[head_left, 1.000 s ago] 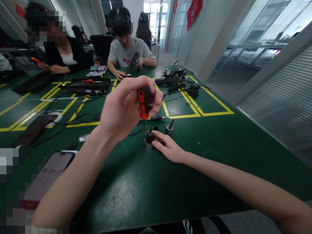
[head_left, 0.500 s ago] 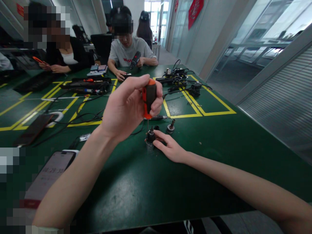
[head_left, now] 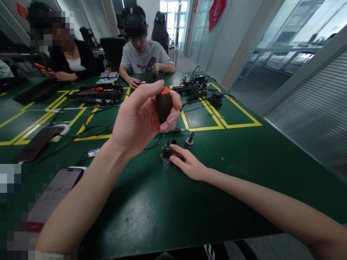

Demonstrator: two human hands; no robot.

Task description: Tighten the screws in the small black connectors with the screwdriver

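Observation:
My left hand (head_left: 146, 113) is closed around the orange and dark handle of a screwdriver (head_left: 164, 106), its thin shaft pointing down. The shaft's lower end meets or passes beside a small black round part with a stepped tip (head_left: 167, 151), standing upright on the green table; I cannot tell exactly where the tip rests. Fingers and thumb of my right hand (head_left: 188, 163) grip that part from the right. Just behind it a small dark piece (head_left: 174, 142) is partly hidden. A metal disc with a dark stem (head_left: 189, 140) stands a little to the right.
Phones lie on the left, one near (head_left: 58, 196) and one farther off (head_left: 38, 142) with a cable. A black tool tray (head_left: 94, 94) and a pile of black cables and devices (head_left: 195, 88) lie farther back. Across the table (head_left: 217, 213), a co-worker (head_left: 146, 54) holds a dark power tool.
The screwdriver handle has turned in my left hand, so its dark side now faces me. My right hand stays on the black part.

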